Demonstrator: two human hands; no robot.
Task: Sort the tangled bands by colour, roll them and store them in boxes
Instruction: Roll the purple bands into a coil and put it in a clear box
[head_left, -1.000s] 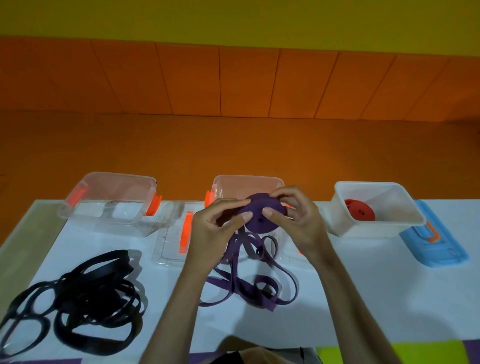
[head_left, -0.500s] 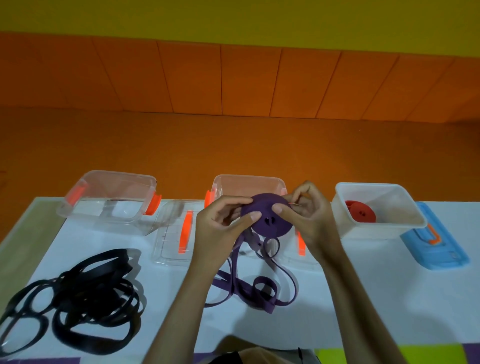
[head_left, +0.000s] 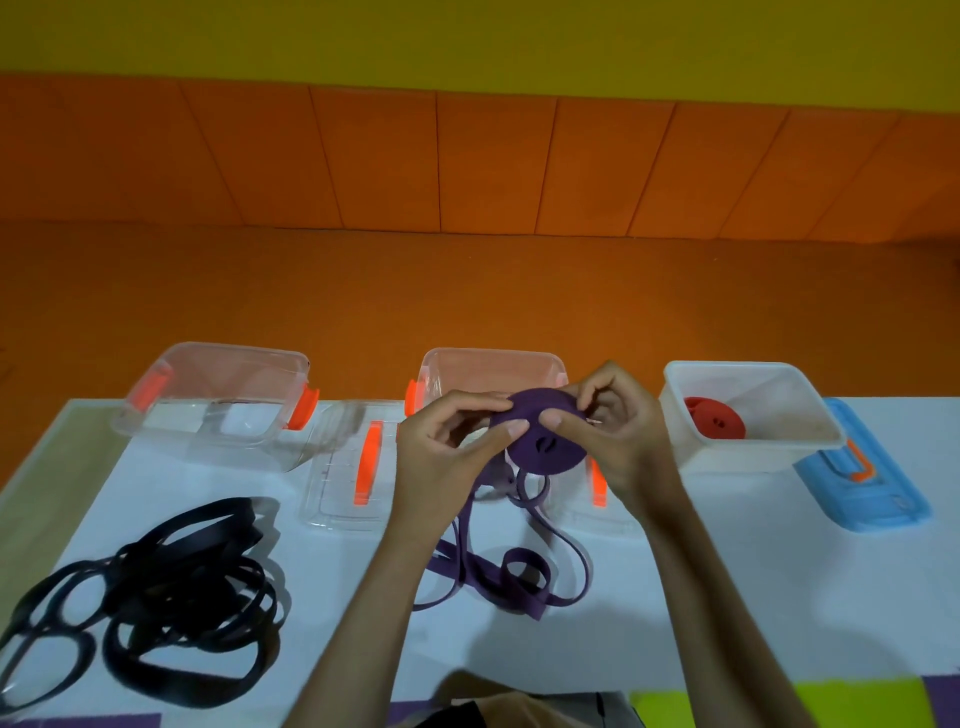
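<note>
A purple band roll (head_left: 543, 441) is held above the table by both hands. My left hand (head_left: 447, 447) pinches its left side and my right hand (head_left: 618, 441) grips its right side. The loose purple tail (head_left: 509, 571) hangs down and lies in loops on the white table (head_left: 727, 597). A tangle of black band (head_left: 156, 587) lies at the front left. A rolled red band (head_left: 714, 425) sits in the white box (head_left: 748, 454) at the right. Two clear boxes with orange clips stand at the back, one at the left (head_left: 218, 400) and one in the middle (head_left: 488, 369).
Two clear lids with orange handles, one (head_left: 353, 467) left of my hands and one (head_left: 597, 483) partly hidden beneath them, lie flat on the table. A blue lid (head_left: 862, 483) lies beside the white box. An orange floor and wall run behind the table.
The purple roll has turned and shifted slightly right between my hands, and the loose tail on the table has grown a little shorter.
</note>
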